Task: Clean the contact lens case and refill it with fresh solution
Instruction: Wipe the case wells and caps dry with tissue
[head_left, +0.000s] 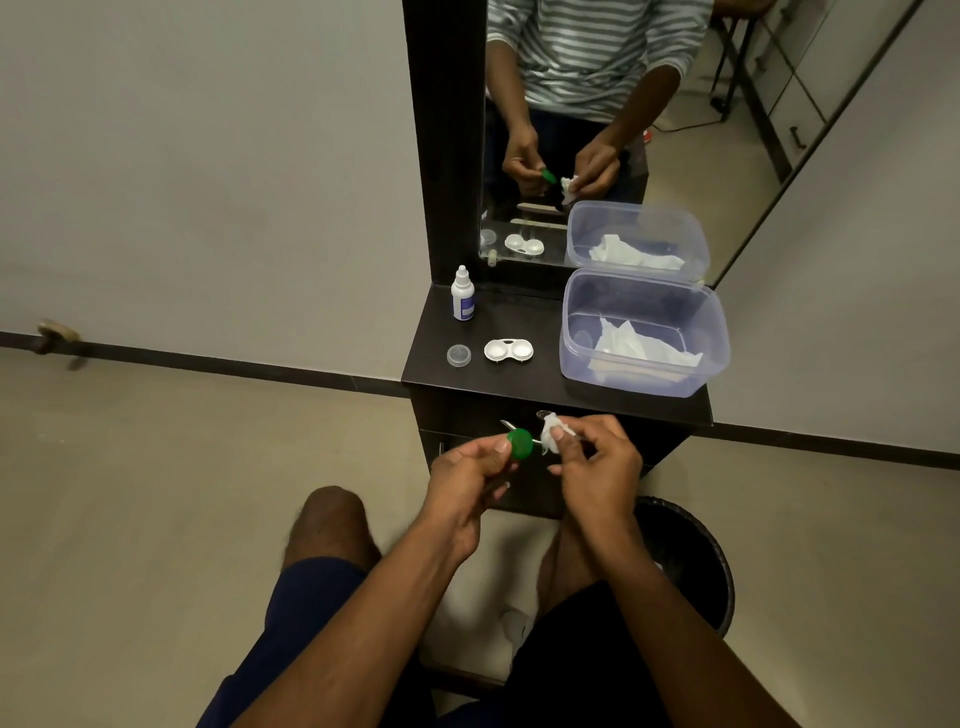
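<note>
My left hand (470, 470) pinches a round green cap (520, 445) of the lens case in front of the dark cabinet. Right beside it, my right hand (597, 467) grips a small wad of white tissue (555, 432), close to the cap's edge. The white lens case (508, 351), both wells uncovered, lies on the dark shelf (519, 382). A small white solution bottle (462, 294) stands upright at the shelf's back left. A clear round cap (458, 355) lies left of the case.
A clear plastic box (644, 332) holding crumpled tissue sits at the shelf's right. A mirror (597, 130) stands behind the shelf. A dark waste bin (691, 561) stands on the floor under my right forearm. My knees are below the hands.
</note>
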